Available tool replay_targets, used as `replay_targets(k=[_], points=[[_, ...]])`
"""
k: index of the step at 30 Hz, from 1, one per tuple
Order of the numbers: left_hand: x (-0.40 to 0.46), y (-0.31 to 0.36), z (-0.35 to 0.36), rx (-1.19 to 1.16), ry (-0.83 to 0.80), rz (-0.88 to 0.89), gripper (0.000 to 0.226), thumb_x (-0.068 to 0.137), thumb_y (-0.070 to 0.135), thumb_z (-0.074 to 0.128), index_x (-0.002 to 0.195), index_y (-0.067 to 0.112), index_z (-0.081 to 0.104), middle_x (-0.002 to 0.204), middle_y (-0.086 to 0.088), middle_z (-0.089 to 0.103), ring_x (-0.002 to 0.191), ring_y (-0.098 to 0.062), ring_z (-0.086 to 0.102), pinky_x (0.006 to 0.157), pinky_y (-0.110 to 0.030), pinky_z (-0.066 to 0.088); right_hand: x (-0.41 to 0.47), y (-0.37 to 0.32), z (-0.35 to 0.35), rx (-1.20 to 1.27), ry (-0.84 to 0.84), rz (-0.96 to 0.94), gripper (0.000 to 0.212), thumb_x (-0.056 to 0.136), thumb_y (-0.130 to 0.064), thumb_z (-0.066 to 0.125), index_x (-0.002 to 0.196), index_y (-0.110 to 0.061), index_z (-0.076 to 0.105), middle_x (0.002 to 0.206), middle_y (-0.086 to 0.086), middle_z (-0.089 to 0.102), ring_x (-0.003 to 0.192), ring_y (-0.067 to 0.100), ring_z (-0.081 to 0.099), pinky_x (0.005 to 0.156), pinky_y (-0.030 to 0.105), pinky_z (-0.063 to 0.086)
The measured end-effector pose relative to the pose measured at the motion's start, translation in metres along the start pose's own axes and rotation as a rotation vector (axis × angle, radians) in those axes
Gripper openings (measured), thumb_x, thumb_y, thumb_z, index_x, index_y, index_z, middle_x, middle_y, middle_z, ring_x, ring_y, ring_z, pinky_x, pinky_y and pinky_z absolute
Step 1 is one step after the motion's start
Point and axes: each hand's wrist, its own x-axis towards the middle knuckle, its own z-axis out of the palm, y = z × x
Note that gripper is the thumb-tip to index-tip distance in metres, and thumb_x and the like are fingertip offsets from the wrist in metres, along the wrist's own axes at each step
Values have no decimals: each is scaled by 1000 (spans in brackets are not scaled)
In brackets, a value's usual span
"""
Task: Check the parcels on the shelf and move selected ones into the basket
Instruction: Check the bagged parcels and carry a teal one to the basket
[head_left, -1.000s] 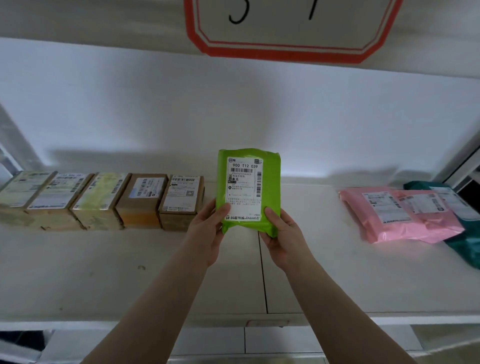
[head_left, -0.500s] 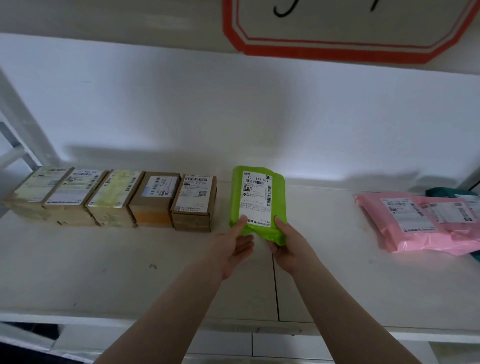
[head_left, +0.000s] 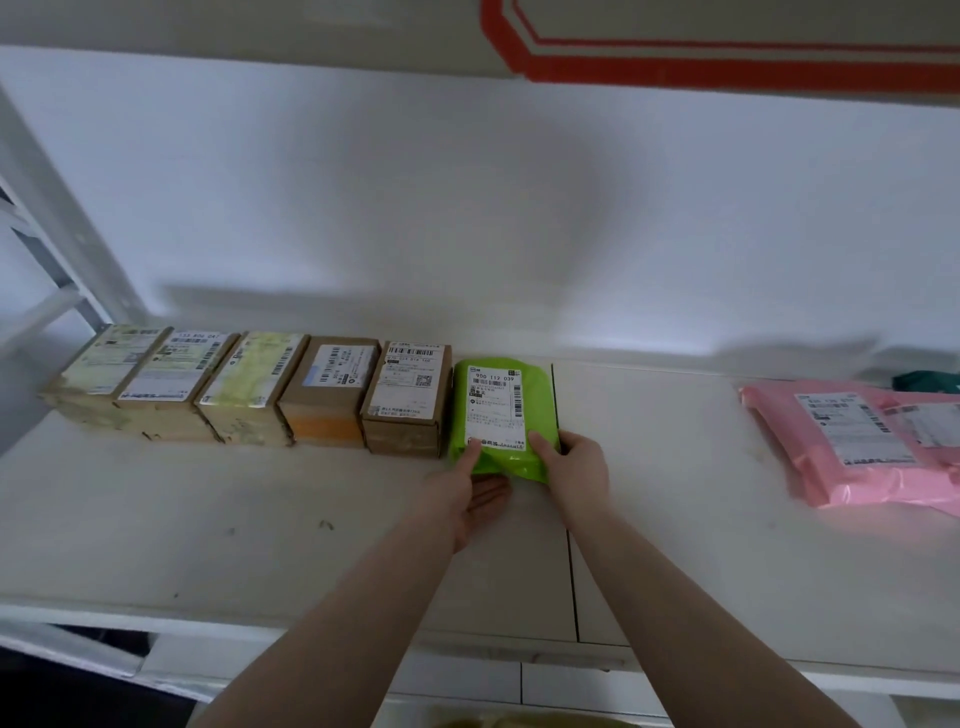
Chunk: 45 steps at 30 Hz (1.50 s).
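Head view shows us holding the green parcel (head_left: 506, 413) on the white shelf (head_left: 208, 519), just beside the row of cardboard boxes (head_left: 249, 387); our left hand (head_left: 470, 491) and right hand (head_left: 574, 467) pinch its near end, fingers narrow around it.

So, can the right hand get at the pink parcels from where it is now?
Probably yes. The shelf lies bare between the right hand and the pink parcels, so nothing blocks the way. But that hand is holding the green parcel, which it must release first.

Green parcel (head_left: 506, 415) lies label-up beside cardboard boxes (head_left: 249, 384).
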Motion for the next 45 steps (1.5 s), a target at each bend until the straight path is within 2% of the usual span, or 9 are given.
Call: replay_targets(k=[4, 11, 17, 23, 29, 32, 38, 41, 45], points=[[-1, 1, 1, 8, -25, -14, 37, 94, 41, 55, 89, 5, 61, 86, -18, 67, 78, -25, 65, 67, -33, 55, 10, 0, 3, -259, 17, 1, 62, 84, -54, 67, 130, -12, 64, 121, 14, 64, 115, 34, 59, 96, 44, 50], [-5, -5, 3, 102, -120, -92, 51, 90, 52, 55, 93, 3, 66, 88, -20, 70, 81, -27, 68, 69, -33, 58, 4, 0, 4, -248, 24, -6, 74, 82, -60, 65, 136, -11, 58, 125, 16, 63, 119, 35, 56, 101, 44, 47], [-13, -22, 29, 223, -273, -174, 62, 90, 57, 52, 110, 0, 65, 95, -13, 73, 84, -22, 69, 70, -29, 57, -1, -4, -19, 104, 59, 63, 54, 84, -45, 72, 121, -6, 69, 108, 9, 72, 99, 23, 67, 94, 38, 52], [-9, -38, 86, 275, -294, -105, 50, 89, 54, 55, 107, 9, 63, 102, -4, 72, 89, -18, 67, 74, -31, 52, -15, -1, -97, 513, 123, 242, 27, 89, -37, 70, 90, -10, 66, 84, 5, 61, 74, 17, 53, 64, 27, 46], [-8, -82, 170, 308, -327, -72, 54, 85, 53, 62, 115, 9, 61, 107, -5, 68, 92, -19, 66, 74, -31, 53, -21, 39, -199, 675, 292, 403, 34, 89, -38, 70, 101, -6, 64, 106, 15, 67, 94, 30, 65, 95, 39, 52], [-12, -113, 219, 325, -311, -56, 55, 81, 54, 66, 111, 8, 60, 102, -6, 65, 89, -20, 65, 76, -32, 54, -16, 67, -246, 703, 329, 480, 42, 88, -40, 70, 109, -3, 65, 108, 18, 68, 101, 33, 66, 95, 38, 52], [-22, -165, 315, 299, -143, 2, 39, 80, 48, 71, 77, 12, 54, 58, 0, 46, 44, -12, 39, 51, -23, 35, 12, 112, -322, 741, 135, 543, 43, 80, -49, 75, 82, -10, 59, 72, 2, 54, 57, 13, 53, 54, 23, 49], [-28, -177, 342, 282, -30, 67, 29, 86, 41, 67, 86, 13, 59, 72, 0, 55, 55, -12, 48, 42, -16, 38, 25, 123, -338, 770, 93, 538, 36, 83, -43, 74, 81, -10, 60, 86, 0, 62, 79, 17, 64, 78, 35, 58], [-32, -189, 362, 217, 24, 154, 22, 88, 27, 68, 95, 7, 63, 66, -3, 56, 36, -9, 53, 29, -12, 35, 39, 135, -346, 832, 31, 533, 28, 85, -38, 74, 85, -11, 66, 78, 5, 62, 66, 18, 58, 66, 32, 52]])
